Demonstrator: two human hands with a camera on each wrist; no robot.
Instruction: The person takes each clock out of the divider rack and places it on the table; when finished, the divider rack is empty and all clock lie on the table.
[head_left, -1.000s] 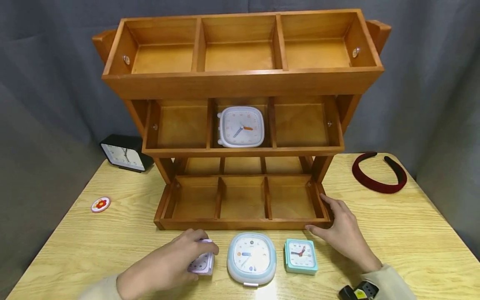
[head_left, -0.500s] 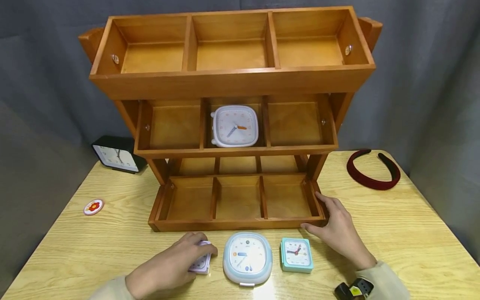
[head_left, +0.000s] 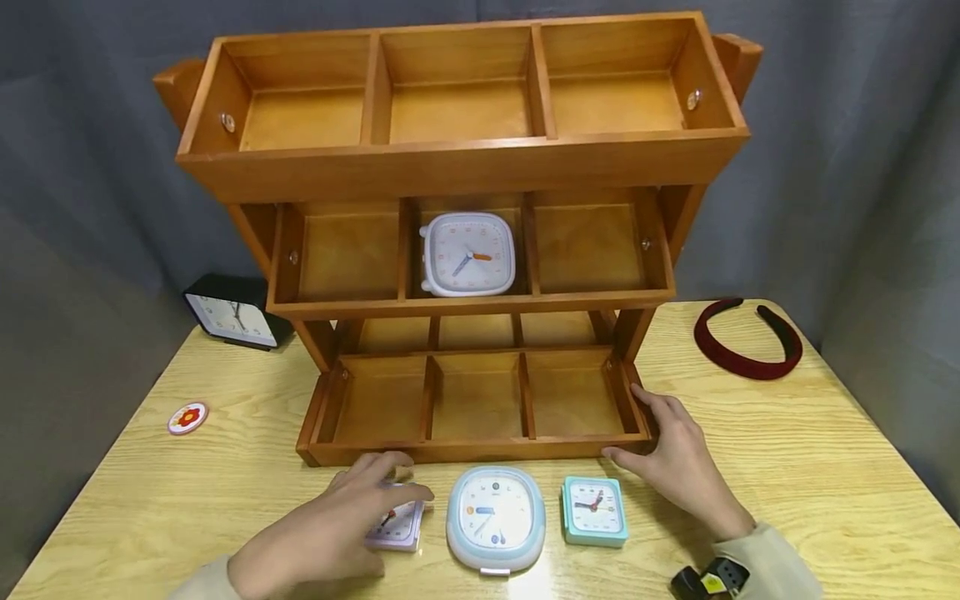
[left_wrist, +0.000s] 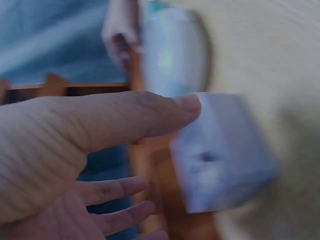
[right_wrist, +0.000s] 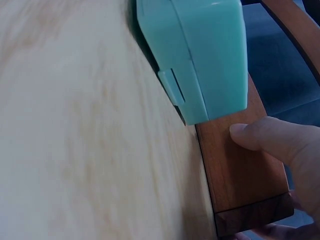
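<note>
My left hand (head_left: 333, 523) hovers over a small lilac alarm clock (head_left: 401, 527), fingers spread and partly covering its dial. In the left wrist view the thumb overlaps the edge of the blurred lilac clock (left_wrist: 227, 155) while the other fingers stand apart from it. My right hand (head_left: 681, 467) grips the front right corner of a three-tier wooden shelf (head_left: 480, 451), thumb on the front board and fingers along the side. Between the hands lie a larger blue-and-white clock (head_left: 496, 518) and a small turquoise clock (head_left: 594, 510), both face up.
A white alarm clock (head_left: 469, 253) sits in the shelf's middle tier, centre compartment. A black clock (head_left: 232, 312) stands at the back left, near a round flower badge (head_left: 187, 417). A dark red headband (head_left: 747, 364) lies at the back right. Grey curtain surrounds the table.
My left hand's fingers have loosened and lifted off the lilac clock, so more of its dial shows. The right hand stays on the shelf corner. The head view has shifted slightly.
</note>
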